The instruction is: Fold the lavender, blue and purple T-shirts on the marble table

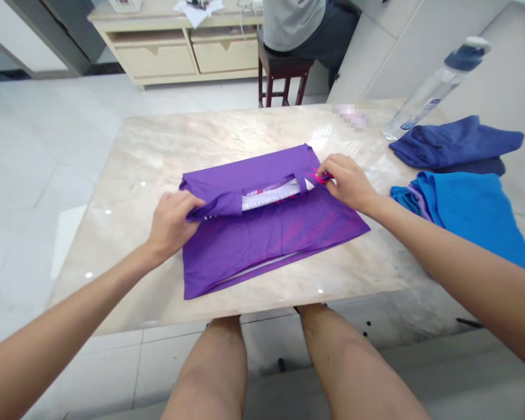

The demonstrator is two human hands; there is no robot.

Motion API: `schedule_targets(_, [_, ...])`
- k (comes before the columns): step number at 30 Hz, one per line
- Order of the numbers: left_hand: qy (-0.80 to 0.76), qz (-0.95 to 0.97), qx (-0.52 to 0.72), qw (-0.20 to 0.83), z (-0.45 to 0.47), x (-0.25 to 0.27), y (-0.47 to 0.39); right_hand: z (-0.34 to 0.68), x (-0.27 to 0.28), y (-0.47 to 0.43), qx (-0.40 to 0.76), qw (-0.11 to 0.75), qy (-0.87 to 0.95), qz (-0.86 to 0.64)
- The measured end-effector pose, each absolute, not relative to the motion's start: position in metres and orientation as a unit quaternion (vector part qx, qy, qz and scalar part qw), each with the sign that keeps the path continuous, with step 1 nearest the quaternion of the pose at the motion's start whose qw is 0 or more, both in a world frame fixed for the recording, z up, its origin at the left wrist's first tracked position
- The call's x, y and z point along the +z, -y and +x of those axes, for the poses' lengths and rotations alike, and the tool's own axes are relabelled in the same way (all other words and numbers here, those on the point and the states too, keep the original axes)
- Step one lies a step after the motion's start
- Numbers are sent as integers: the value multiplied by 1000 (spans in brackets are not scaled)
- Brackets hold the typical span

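With the left hand [172,220], grips a purple garment [262,233] at the left end of its raised fold; with the right hand [345,181], pinches the right end. Has the garment spread across the middle of the marble table [122,245], left of a bright blue cloth [472,204], with a navy cloth [455,143] and clear bottle [436,90] farther off.

One purple garment [271,233], two hands [172,221] [346,182], one bottle [435,88], one stool [285,65], two drawers [155,60] [227,56]
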State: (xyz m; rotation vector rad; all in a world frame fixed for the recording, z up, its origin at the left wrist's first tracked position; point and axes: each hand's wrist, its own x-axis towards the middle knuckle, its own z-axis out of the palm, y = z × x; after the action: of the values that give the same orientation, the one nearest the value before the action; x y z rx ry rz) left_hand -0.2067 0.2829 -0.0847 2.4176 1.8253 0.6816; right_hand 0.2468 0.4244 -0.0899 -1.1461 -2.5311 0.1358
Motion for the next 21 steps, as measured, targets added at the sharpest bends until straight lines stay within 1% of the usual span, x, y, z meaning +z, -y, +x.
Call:
schedule_targets(2, [-563, 804, 190, 22, -207, -94, -257, 260, -95, -409, 62, 169, 901, -394])
schedule_targets(5, [-532, 827, 181, 11, -210, -99, -231, 275, -100, -389, 63, 166, 912, -369])
schedule_targets(11, [-479, 863, 161, -17, -212, -100, -207, 299, -107, -361, 39, 151, 930, -333])
schedule_targets(17, [-486, 858, 159, 49, -194, -102, -205, 295, -107, -345, 67, 137, 935, -321])
schedule_targets(21, [-461, 870, 163, 59, -192, -101, -208, 284, -107, -348, 88, 121, 944, -293])
